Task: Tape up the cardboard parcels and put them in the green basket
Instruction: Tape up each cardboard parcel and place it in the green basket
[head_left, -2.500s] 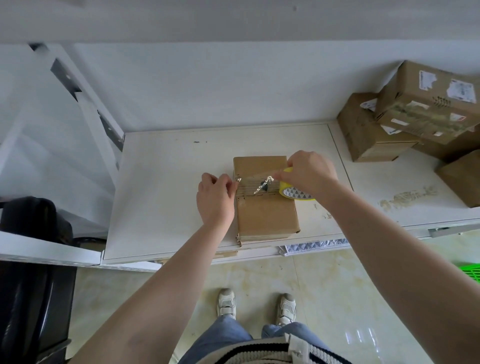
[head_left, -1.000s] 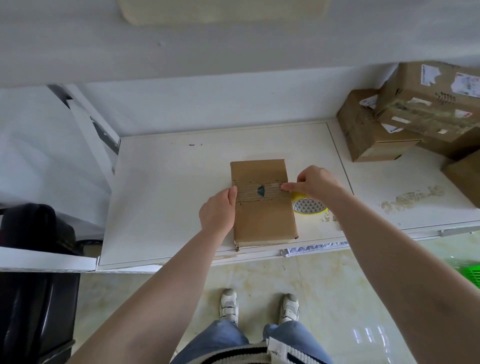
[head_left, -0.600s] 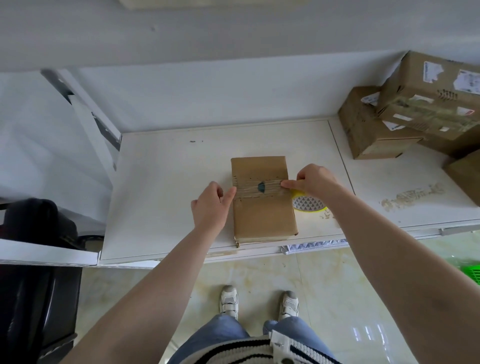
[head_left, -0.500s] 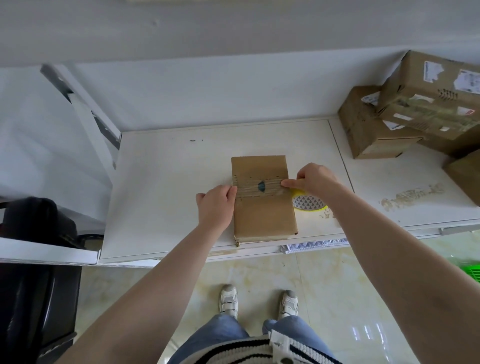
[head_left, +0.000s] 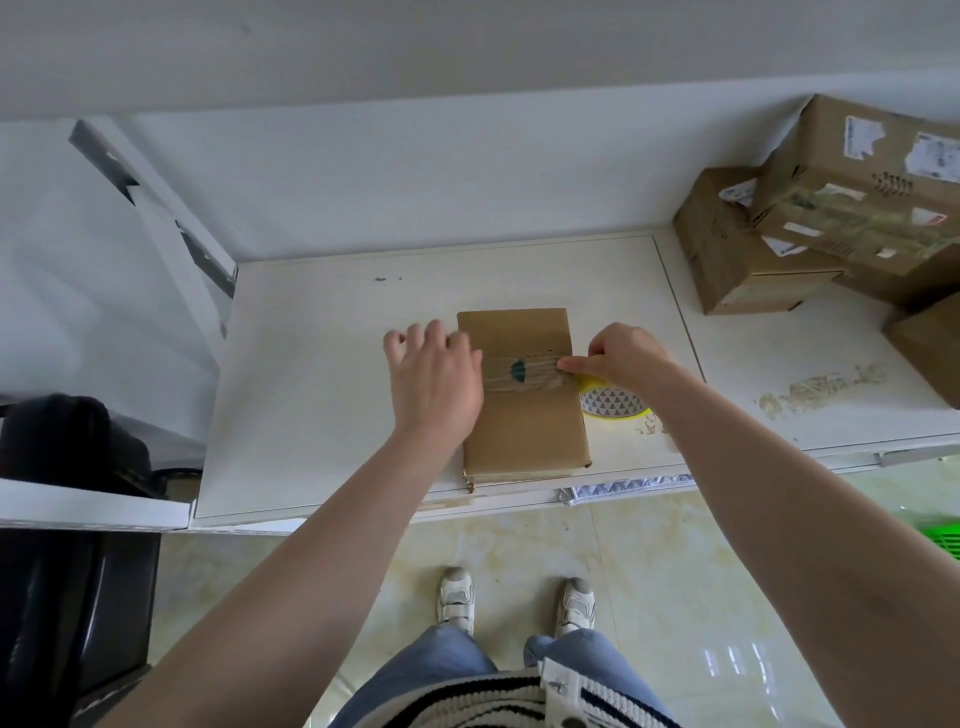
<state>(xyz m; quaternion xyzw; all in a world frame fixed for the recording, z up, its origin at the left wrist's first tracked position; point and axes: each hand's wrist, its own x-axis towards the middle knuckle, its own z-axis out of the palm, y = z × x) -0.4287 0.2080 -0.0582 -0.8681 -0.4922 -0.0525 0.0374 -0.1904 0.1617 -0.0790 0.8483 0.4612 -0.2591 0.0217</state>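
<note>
The parcel is plain brown cardboard with a dark teal spot under clear tape. The tape roll is yellow, its face white with grey triangles. The desk is off-white. The basket is bright green.

The left hand covers the left edge of the parcel. The right hand hides most of the yellow tape roll. The green basket and stacked boxes are cut off at the right edge. Box labels are too small to read.
</note>
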